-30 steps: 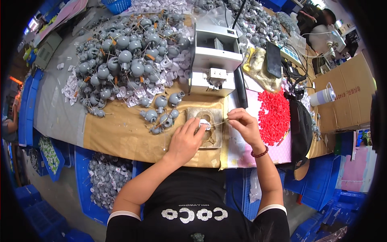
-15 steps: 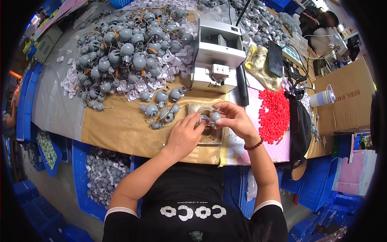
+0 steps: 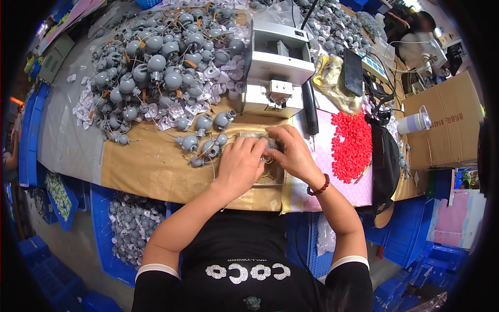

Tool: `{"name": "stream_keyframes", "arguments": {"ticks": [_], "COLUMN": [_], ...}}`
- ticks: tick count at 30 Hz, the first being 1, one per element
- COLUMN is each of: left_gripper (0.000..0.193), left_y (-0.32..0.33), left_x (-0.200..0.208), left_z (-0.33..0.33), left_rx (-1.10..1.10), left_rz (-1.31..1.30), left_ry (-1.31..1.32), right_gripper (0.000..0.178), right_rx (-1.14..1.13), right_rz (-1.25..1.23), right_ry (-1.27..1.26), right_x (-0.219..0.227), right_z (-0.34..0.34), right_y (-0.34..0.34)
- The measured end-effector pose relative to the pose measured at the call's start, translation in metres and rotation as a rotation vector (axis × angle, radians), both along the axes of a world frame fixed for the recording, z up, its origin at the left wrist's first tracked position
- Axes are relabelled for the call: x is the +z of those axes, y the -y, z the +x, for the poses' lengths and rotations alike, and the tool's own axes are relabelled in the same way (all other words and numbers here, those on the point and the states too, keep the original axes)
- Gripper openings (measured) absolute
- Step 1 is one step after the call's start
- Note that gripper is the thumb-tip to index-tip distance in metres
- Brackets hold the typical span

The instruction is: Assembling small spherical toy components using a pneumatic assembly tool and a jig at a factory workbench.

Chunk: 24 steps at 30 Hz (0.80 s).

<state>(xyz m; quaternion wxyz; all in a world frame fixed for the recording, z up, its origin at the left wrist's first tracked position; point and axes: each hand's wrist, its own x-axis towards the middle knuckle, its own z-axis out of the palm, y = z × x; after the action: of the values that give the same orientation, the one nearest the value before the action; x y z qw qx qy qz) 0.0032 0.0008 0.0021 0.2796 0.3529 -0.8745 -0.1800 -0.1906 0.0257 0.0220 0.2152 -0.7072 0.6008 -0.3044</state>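
Over a metal plate with round cut-outs [image 3: 274, 179], my two hands meet with their fingertips close together. My left hand [image 3: 241, 164] has its fingers curled inward; whatever it pinches is hidden. From the right, my right hand [image 3: 294, 157] closes thumb and fingers on a small grey ball-shaped part [image 3: 270, 143], mostly covered by the fingers. Several grey ball-shaped parts with sockets and thin wires [image 3: 204, 122] lie just left of the plate.
A big heap of grey ball parts [image 3: 156, 63] covers the back left. A white bench machine [image 3: 275, 96] stands behind my hands, a black rod-shaped tool [image 3: 310, 112] beside it. To the right lie red small pieces [image 3: 351, 148] and a phone [image 3: 353, 72]. Below the table edge sits a blue bin [image 3: 101, 229].
My hands have drawn closer together, the right hand moving left. The grey ball part, plainly visible before, is now mostly covered by fingers. The whole view has shifted slightly.
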Motion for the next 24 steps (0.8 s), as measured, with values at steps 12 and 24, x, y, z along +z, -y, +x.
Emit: {"name": "stream_keyframes", "arguments": {"ticks": [12,24], "left_gripper": [0.04,0.034], "left_y": [0.005,0.001], "left_x": [-0.006,-0.013], "left_z": [-0.006,-0.007], "left_rx": [-0.019,0.041], "left_rz": [-0.034,-0.071], "left_ry": [0.093,-0.032], "right_gripper": [0.053,0.078], "right_rx": [-0.534,-0.041], "right_rz": [-0.098,-0.611], "right_ry": [-0.214,0.81], "right_x": [-0.048,0.093], "right_z": [-0.112,-0.036], "right_y": [0.078,0.039]}}
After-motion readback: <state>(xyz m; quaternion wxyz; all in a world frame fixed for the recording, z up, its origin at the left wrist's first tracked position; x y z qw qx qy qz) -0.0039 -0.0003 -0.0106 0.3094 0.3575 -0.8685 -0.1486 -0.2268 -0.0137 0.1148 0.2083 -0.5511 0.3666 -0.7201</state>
